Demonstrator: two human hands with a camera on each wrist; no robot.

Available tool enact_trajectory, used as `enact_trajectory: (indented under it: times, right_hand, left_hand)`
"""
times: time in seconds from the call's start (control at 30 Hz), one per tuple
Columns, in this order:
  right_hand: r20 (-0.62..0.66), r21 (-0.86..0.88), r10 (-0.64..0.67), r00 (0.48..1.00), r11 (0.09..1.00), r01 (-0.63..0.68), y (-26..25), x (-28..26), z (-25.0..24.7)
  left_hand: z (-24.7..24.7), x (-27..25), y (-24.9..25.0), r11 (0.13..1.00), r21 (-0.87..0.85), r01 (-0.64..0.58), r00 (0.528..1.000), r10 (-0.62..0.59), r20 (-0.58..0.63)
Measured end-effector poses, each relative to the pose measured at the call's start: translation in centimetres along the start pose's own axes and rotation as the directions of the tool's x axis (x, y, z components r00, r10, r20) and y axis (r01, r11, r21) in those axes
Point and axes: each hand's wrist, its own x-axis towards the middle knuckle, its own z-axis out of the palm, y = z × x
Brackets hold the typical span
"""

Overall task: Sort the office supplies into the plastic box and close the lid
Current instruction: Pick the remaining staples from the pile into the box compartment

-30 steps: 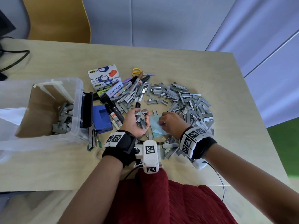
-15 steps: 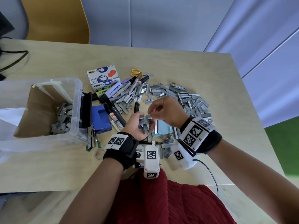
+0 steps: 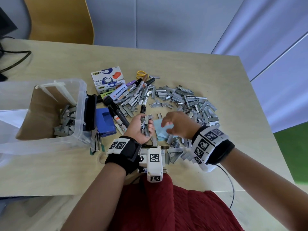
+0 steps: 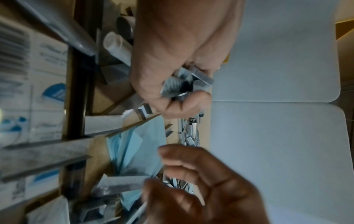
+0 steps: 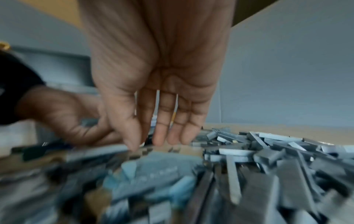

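Note:
A clear plastic box (image 3: 80, 104) stands at the left of the table with a pile of staple strips (image 3: 66, 120) inside it. My left hand (image 3: 143, 126) is palm up near the table's middle and grips a bunch of staple strips (image 3: 146, 124), seen again in the left wrist view (image 4: 184, 84). My right hand (image 3: 173, 125) hovers just right of it over a light blue paper pad (image 3: 160, 130), fingers loosely spread and holding nothing (image 5: 162, 133). A big heap of loose staple strips (image 3: 188, 102) spreads across the table beyond and to the right.
Between the box and the heap lie tape dispenser boxes (image 3: 106, 77), markers and highlighters (image 3: 116, 95), yellow-handled scissors (image 3: 141, 74), a blue hole punch (image 3: 105, 122) and a black stapler (image 3: 90, 112). A chair (image 3: 58, 19) stands behind the table. Cables (image 3: 15, 59) lie at far left.
My right hand rose from the table to my left palm, dropped staple strips into it, and has now drawn back to the right, empty and open. The left hand stayed put.

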Motion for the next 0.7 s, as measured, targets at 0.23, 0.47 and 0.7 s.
enact_trajectory:
  times: [0.23, 0.47, 0.7]
  right_hand:
    - [0.164, -0.333, -0.013, 0.986, 0.94, 0.068, 1.3, -0.3, 2.6]
    - [0.085, 0.616, 0.194, 0.977, 0.761, -0.204, 1.8, 0.7, 0.2]
    - [0.168, 0.986, 0.29, 0.942, -0.027, -0.167, 0.9, 3.8, -1.3]
  left_hand:
    - [0.1, -0.4, 0.2, 0.997, -0.047, -0.063, 0.994, 0.067, 0.091]
    - [-0.4, -0.6, 0.7, 0.989, -0.077, -0.128, 0.98, 0.138, 0.141]
    - [-0.7, -1.4, 1.4, 0.975, -0.095, -0.203, 0.969, 0.213, 0.122]
